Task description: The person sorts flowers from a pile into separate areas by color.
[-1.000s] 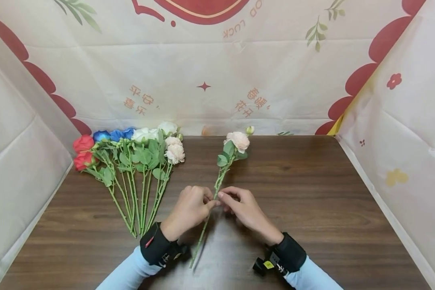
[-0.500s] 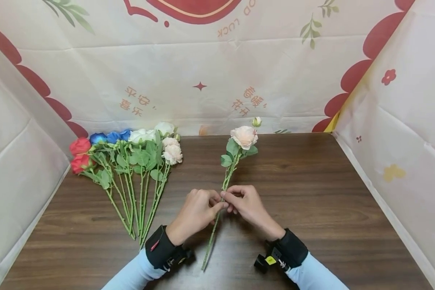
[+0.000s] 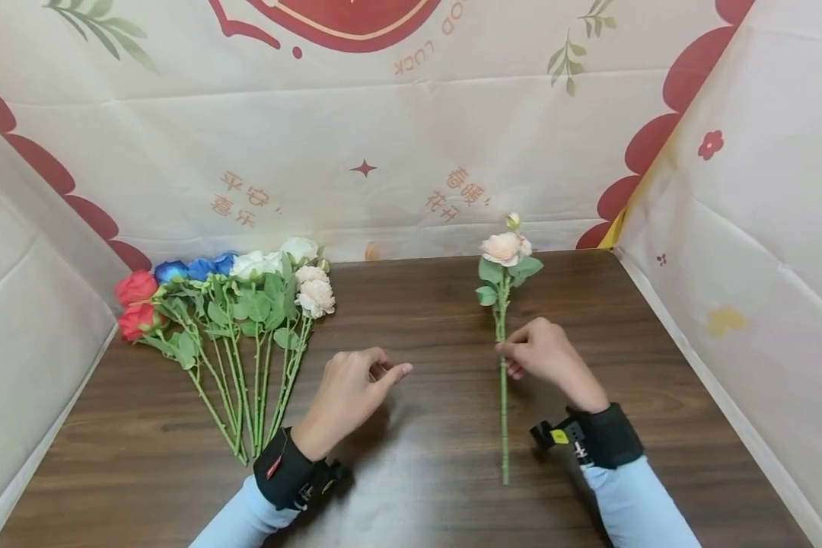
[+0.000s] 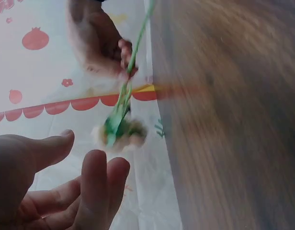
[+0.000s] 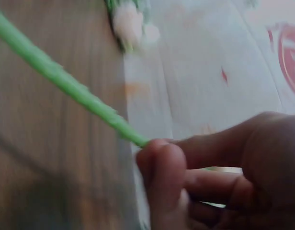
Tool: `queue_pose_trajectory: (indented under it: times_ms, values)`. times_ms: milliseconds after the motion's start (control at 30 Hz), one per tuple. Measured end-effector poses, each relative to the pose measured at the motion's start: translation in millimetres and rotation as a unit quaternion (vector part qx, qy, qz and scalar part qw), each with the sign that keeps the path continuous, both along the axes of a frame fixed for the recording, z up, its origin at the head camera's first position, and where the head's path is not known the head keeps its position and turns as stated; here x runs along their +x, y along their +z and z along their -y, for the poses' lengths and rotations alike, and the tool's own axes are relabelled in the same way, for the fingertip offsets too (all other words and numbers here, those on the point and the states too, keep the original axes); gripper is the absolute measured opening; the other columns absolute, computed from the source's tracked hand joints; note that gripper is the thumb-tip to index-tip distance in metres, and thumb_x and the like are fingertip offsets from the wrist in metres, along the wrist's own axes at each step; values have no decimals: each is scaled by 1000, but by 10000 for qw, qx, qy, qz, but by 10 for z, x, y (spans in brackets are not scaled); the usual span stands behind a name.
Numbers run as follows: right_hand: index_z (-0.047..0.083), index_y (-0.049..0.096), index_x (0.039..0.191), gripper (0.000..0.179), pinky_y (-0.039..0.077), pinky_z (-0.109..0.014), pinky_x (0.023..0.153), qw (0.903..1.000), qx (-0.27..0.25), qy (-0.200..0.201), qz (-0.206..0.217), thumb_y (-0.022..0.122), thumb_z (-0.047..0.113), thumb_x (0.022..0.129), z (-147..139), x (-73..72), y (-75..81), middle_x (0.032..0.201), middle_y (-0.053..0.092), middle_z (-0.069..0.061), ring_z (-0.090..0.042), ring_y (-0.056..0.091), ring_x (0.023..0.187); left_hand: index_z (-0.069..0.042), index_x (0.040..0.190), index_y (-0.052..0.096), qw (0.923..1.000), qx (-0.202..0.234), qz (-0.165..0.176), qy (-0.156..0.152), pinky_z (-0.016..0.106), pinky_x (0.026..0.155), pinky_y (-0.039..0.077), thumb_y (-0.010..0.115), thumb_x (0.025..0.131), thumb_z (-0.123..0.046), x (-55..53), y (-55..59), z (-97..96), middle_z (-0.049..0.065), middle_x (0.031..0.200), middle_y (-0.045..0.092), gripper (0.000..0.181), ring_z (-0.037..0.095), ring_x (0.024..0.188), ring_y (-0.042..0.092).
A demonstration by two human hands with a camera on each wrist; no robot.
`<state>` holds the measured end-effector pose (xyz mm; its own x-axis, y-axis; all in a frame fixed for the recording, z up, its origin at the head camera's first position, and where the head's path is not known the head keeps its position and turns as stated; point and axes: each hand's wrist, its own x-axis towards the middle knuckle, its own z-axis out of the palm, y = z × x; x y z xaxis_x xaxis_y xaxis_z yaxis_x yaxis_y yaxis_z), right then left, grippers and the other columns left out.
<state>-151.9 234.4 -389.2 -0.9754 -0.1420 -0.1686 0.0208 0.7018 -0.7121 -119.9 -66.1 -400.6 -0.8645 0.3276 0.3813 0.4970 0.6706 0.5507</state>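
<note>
Right hand (image 3: 544, 352) pinched a pale-pink, green-stemmed flower (image 3: 502, 304); left hand (image 3: 349, 388) was loose and empty. Looked like positioning, so next probably needed steady pinching.

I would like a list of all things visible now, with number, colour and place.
held flower: one, pale pink, right of the bunch
red flowers: two, red, bunch's left end
blue flowers: three, blue, beside the red
white flowers: at least two, white, right of the blue
small flowers: number unclear, pale pink, bunch's right end
table: one, brown, underneath
printed cloth: panels uncounted, whitish, behind and both sides
wristbands: two, black, wrists
sleeves: two, light blue, forearms
left hand: one, bare, above table
right hand: one, bare, pinching the stem
</note>
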Motion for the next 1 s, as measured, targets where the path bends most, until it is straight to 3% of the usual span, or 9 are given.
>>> queue_pose_trajectory:
  times_ms: [200,333,500,667,1000]
  values:
    - [9,70,65,32,39,-29,50,9869,1598,-123,191,59,21,91,-523,-75,25,56,60,-1,-17,56,54,-17,79,70,9995,-236,-199,111,20,53,43,62,90,-43,17,-12,24,-13,63,59,30,-2,52,51]
    - [6,61,61,33,34,-30,45,9757,2138,-361,324,56,21,90,-752,-90,-1,53,51,-2,-19,47,49,-15,80,71,9988,-339,-279,232,21,52,43,63,90,-40,9,-18,31,-11,62,59,29,-1,52,52]
    - [4,56,71,21,37,-36,47,9608,2646,-805,171,58,18,86,-948,-77,-77,63,48,-9,-25,47,55,-15,79,70,9984,-357,-334,270,21,51,42,64,90,-39,-15,-31,30,-11,61,58,27,0,51,50]
    - [6,56,68,18,39,-41,46,9507,2863,-1180,-172,62,15,83,-1049,-74,-151,64,51,-11,-29,49,57,-15,79,70,9984,-377,-320,267,21,50,41,64,90,-39,-25,-57,35,-12,62,58,26,0,50,49]
    - [7,52,63,22,36,-39,44,9489,2732,-1535,-372,64,15,80,-1064,-81,-211,61,46,-9,-28,47,55,-15,79,70,9977,-511,-326,316,21,46,38,65,89,-38,-46,-97,63,-13,59,55,25,0,47,45]
